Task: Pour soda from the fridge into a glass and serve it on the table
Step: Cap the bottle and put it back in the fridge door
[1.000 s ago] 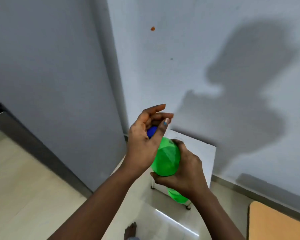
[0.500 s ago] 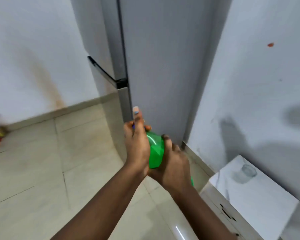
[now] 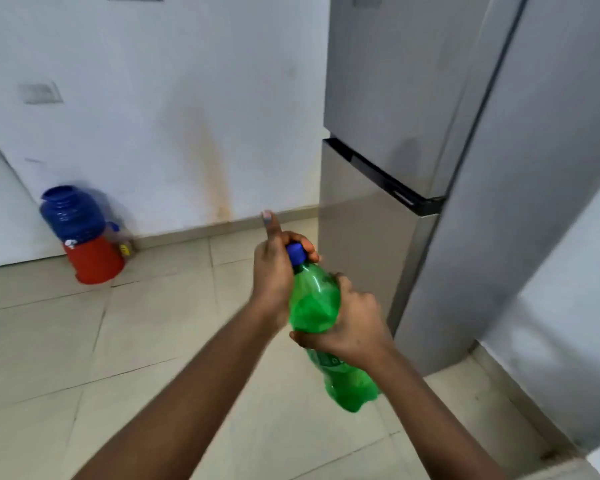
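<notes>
A green soda bottle [image 3: 312,303] with a blue cap [image 3: 296,252] is held tilted in front of me, neck up and away. My right hand [image 3: 352,323] is wrapped around the bottle's middle. My left hand [image 3: 274,268] grips the blue cap, with the thumb sticking up. The grey two-door fridge [image 3: 395,133] stands just behind the bottle, both doors closed. The glass and the table are out of view.
A blue water jar [image 3: 71,213] sits on an upturned red bucket [image 3: 96,259] against the white wall at the left. Beige floor tiles [image 3: 84,341] spread below my arms. A white wall edge [image 3: 568,289] juts in at the right.
My view has swung left from the small white table and wall to the fridge front and left wall. Both hands have kept hold of the bottle, the left one staying at the cap.
</notes>
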